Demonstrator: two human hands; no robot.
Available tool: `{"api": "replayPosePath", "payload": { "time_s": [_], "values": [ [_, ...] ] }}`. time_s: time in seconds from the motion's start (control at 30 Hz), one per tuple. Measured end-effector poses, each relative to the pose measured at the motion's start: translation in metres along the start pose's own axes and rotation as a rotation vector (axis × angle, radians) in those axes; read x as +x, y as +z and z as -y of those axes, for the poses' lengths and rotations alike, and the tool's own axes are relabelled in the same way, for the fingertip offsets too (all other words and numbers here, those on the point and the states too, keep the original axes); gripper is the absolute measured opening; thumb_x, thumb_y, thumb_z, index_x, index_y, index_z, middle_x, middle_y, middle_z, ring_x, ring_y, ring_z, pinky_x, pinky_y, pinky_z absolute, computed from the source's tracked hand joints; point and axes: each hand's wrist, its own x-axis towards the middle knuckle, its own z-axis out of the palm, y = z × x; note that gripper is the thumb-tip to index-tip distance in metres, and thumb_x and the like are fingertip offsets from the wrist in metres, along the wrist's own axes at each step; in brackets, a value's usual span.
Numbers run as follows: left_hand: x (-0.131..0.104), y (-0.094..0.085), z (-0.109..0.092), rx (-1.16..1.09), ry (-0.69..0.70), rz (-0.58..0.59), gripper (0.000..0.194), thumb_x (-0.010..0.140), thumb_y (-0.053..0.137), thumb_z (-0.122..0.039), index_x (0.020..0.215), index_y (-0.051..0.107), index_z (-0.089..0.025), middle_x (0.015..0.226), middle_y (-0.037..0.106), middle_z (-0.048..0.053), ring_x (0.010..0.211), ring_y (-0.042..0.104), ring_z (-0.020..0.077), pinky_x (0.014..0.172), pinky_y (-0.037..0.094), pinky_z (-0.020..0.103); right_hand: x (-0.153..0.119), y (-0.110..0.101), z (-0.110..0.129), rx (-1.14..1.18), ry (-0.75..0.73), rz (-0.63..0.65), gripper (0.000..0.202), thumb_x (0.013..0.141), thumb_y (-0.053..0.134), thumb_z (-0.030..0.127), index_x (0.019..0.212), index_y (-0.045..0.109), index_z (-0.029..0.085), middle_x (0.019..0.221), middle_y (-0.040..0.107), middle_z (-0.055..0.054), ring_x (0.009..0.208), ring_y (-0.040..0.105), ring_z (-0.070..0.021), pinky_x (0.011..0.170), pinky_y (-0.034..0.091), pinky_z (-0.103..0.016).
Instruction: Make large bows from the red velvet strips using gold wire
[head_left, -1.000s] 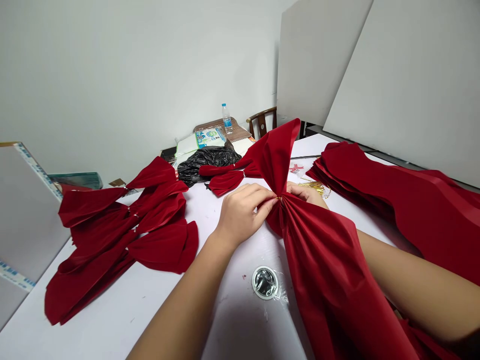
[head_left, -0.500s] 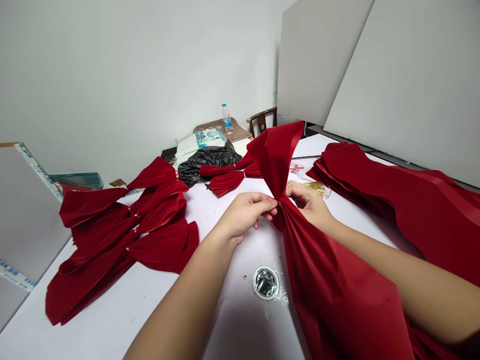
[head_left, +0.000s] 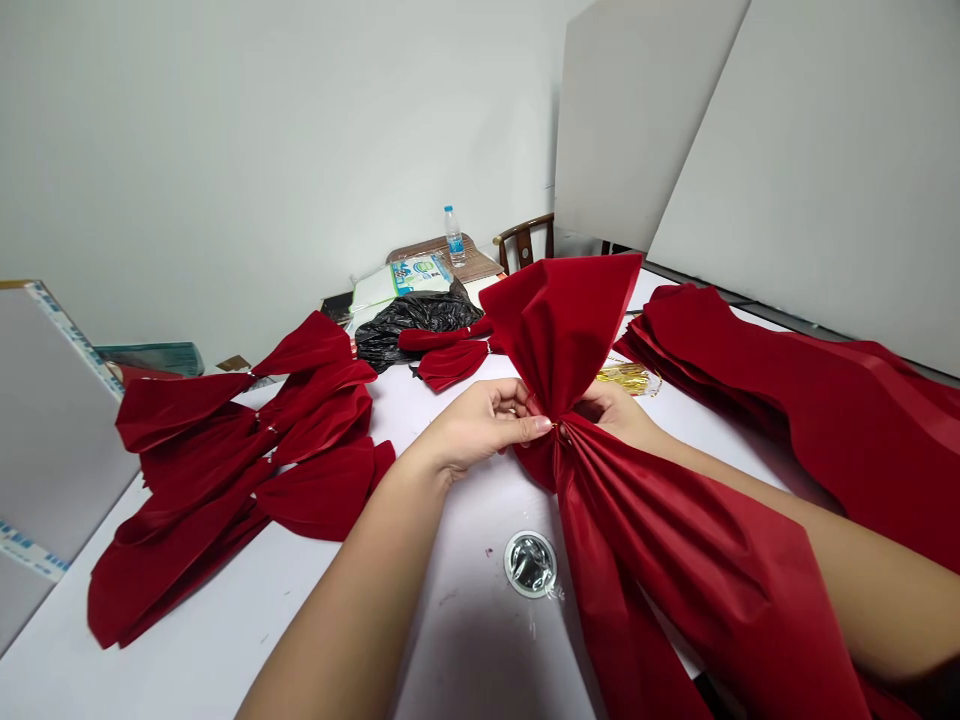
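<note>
A long piece of red fabric (head_left: 675,530) is gathered tight at its waist, fanning out above and hanging in folds below. At the gather shows a thin gold twist tie (head_left: 559,428). My left hand (head_left: 495,420) is closed there, its thumb and fingers pinching the gathered cloth beside the tie. My right hand (head_left: 619,412) is behind the gather on the other side; its fingertips are hidden by the cloth, and it appears to grip the same gather. Several gold twist ties (head_left: 630,378) lie beyond the right hand.
Red bows (head_left: 247,480) tied at their middles lie at left on the white table (head_left: 480,640). A stack of flat red fabric (head_left: 817,410) lies at right. Behind are a black plastic bag (head_left: 405,322), a water bottle (head_left: 454,238) and a chair (head_left: 525,240). A round grommet (head_left: 530,563) sits in the tabletop.
The gather has moved slightly down, and the upper part of the fabric has fanned wider. My left thumb now lies straighter along the tie, and my right fingers have slipped behind the cloth.
</note>
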Motion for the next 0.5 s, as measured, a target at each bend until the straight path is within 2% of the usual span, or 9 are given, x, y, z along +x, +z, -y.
{"api": "replayPosePath", "payload": {
  "time_s": [0.1,0.17,0.27,0.37,0.43,0.5],
  "values": [
    [0.000,-0.002,0.002,0.009,-0.005,0.023,0.031,0.063,0.087,-0.023,0.086,0.070,-0.012,0.074,0.068,0.002,0.063,0.059,0.0119,0.061,0.048,0.025,-0.002,0.002,-0.001,0.023,-0.004,0.084,0.034,0.075,0.086,0.046,0.088,0.073,0.017,0.088,0.074,-0.006,0.080,0.069,-0.0193,0.077,0.057,-0.031],
    [-0.001,-0.001,0.003,0.046,0.005,-0.004,0.033,0.057,0.087,-0.015,0.086,0.071,-0.013,0.078,0.072,0.003,0.069,0.063,0.0152,0.065,0.052,0.028,-0.004,0.004,-0.003,0.016,-0.037,0.139,0.028,0.078,0.085,0.041,0.087,0.074,0.017,0.089,0.075,-0.005,0.082,0.069,-0.0185,0.081,0.056,-0.031],
    [-0.003,0.000,0.003,0.125,-0.057,-0.084,0.032,0.047,0.084,-0.004,0.075,0.073,-0.013,0.076,0.073,0.003,0.072,0.065,0.0176,0.065,0.054,0.028,-0.007,0.006,-0.008,-0.040,-0.106,0.175,0.022,0.078,0.086,0.035,0.084,0.075,0.017,0.087,0.074,-0.004,0.080,0.068,-0.0169,0.081,0.056,-0.029],
    [-0.004,0.002,0.003,0.185,-0.133,-0.117,0.021,0.049,0.080,-0.002,0.065,0.071,-0.013,0.064,0.068,0.001,0.064,0.061,0.0163,0.057,0.051,0.026,-0.010,0.009,-0.012,-0.099,-0.145,0.163,0.018,0.081,0.083,0.033,0.083,0.076,0.017,0.086,0.074,-0.004,0.079,0.069,-0.0170,0.078,0.056,-0.029],
    [-0.003,0.002,0.004,0.200,-0.085,-0.160,0.020,0.049,0.077,-0.001,0.062,0.068,-0.013,0.061,0.066,0.000,0.061,0.059,0.0151,0.054,0.048,0.025,-0.011,0.010,-0.013,-0.143,-0.169,0.151,0.016,0.083,0.081,0.032,0.084,0.076,0.017,0.086,0.074,-0.005,0.078,0.068,-0.0168,0.075,0.056,-0.029],
    [0.000,0.000,0.005,0.215,0.028,-0.228,0.022,0.047,0.077,0.000,0.061,0.066,-0.013,0.062,0.064,-0.002,0.059,0.055,0.0126,0.052,0.044,0.023,-0.010,0.011,-0.013,-0.158,-0.184,0.113,0.016,0.085,0.079,0.033,0.084,0.076,0.017,0.085,0.074,-0.005,0.078,0.069,-0.0172,0.075,0.056,-0.029]
  ]
}}
